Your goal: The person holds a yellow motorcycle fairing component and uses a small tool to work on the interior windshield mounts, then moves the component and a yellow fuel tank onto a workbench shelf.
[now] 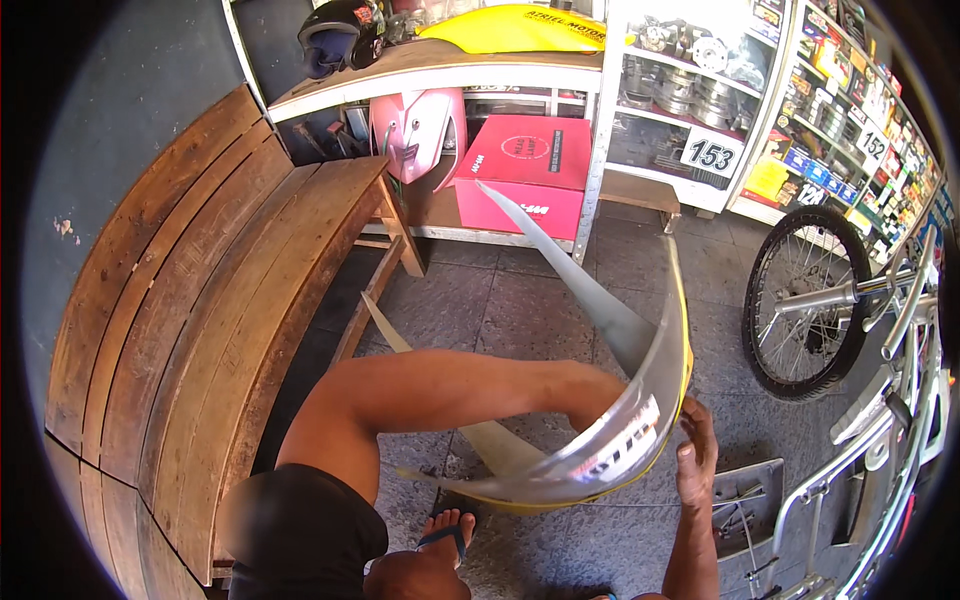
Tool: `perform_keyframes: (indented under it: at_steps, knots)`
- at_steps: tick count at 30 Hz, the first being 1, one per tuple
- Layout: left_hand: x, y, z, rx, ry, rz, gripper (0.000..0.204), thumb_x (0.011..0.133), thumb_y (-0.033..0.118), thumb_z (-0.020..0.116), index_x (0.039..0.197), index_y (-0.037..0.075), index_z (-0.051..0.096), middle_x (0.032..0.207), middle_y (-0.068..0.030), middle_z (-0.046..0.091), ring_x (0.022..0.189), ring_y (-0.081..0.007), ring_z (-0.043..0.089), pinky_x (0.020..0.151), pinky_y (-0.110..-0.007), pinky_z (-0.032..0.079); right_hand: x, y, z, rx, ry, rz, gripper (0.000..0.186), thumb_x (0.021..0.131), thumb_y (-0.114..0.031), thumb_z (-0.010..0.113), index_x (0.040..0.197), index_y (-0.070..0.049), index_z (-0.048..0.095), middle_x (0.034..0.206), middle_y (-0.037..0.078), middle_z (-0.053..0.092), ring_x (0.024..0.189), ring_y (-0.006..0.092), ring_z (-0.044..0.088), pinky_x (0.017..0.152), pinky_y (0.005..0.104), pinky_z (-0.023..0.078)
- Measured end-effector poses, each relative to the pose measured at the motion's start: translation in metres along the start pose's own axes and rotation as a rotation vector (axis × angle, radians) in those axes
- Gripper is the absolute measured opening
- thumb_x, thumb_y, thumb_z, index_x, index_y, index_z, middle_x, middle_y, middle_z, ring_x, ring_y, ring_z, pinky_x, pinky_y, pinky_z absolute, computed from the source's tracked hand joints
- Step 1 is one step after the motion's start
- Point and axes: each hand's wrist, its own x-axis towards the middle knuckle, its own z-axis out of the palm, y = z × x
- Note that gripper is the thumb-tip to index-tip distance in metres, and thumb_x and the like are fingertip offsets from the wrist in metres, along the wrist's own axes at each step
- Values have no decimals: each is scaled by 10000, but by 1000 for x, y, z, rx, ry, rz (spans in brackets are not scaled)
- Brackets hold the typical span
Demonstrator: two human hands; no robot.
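A curved motorcycle fairing panel (520,480), grey on the near face with a yellow edge and a white label, stands before me over the floor. Long pointed arms reach from it to the upper left. My left arm crosses from the left into the curve of the panel. Its wrist ends behind the grey shell, so the left hand and its fingers are hidden. Just beyond the panel's right edge is my right hand (697,455), fingers bent and apart from the thumb, nothing seen between them. Whether its fingertips touch the edge I cannot tell.
A slatted wooden bench (240,290) lines the left wall. Ahead, a shelf holds a helmet (335,40), a yellow panel (480,32), a pink fairing (418,130) and a red box (525,200). At right are a motorcycle wheel (755,300), bike frame (890,420) and tool tray (770,470).
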Motion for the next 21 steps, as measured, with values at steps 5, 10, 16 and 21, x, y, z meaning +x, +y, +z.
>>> perform_keyframes:
  at_steps: [5,10,16,21]
  knots:
    - [-23,55,-24,9,43,-160,226,809,192,638,966,42,700,988,-166,694,897,-337,668,744,-419,538,-25,14,6,90,193,170,997,762,-773,550,1350,20,415,1312,161,467,1205,282,459,982,427,388]
    - [-29,55,-19,143,108,-181,196,813,244,619,896,96,717,893,-119,711,820,-319,689,674,-430,551,-50,14,18,473,11,456,1043,748,-798,534,1392,4,365,1356,165,448,1227,294,449,927,469,419]
    - [-44,63,-17,446,243,-46,119,726,190,618,653,113,673,693,-83,684,688,-280,689,584,-406,538,-50,37,30,587,33,470,1035,729,-805,542,1388,-29,357,1392,139,432,1287,300,399,1023,522,334]
    - [-57,54,-7,582,449,104,162,716,191,619,582,101,641,620,-77,652,621,-259,668,597,-384,488,-37,31,42,827,-13,414,1024,761,-801,495,1439,-56,307,1458,143,367,1341,307,354,1094,498,284]
